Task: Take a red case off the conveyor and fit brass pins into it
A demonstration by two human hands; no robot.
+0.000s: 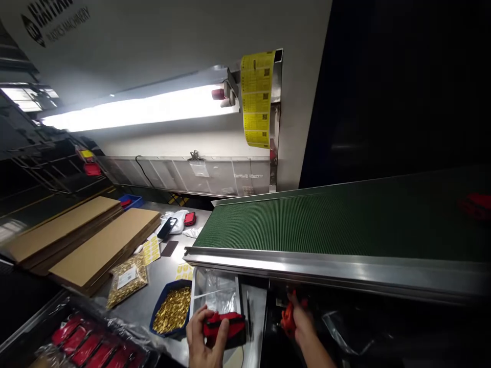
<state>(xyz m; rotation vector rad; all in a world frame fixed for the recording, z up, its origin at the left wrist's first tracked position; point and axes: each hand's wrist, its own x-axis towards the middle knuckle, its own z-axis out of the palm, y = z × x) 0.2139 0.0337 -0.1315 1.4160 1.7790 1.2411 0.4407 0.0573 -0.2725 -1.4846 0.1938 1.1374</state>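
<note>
My left hand (207, 340) is closed around a red and black moulded plastic part (226, 327), with the thumb in front and the fingers behind. It is held over a metal tray (217, 286) with clear plastic film in it. Below the conveyor's near edge, my right hand (301, 319) is closed on an orange-red object (288, 321), which is partly hidden in shadow, so its exact kind cannot be made out. Left of my left hand stands a dark blue tub (152, 323) holding small brass-coloured pieces (172, 309).
The green ribbed conveyor (268, 225) crosses to the right, with a red part (477, 204) on it. Cardboard stacks (103, 245), a bag of brass pieces (127, 278) and a box of red parts (90, 342) lie left. A tube lamp (153, 105) hangs above.
</note>
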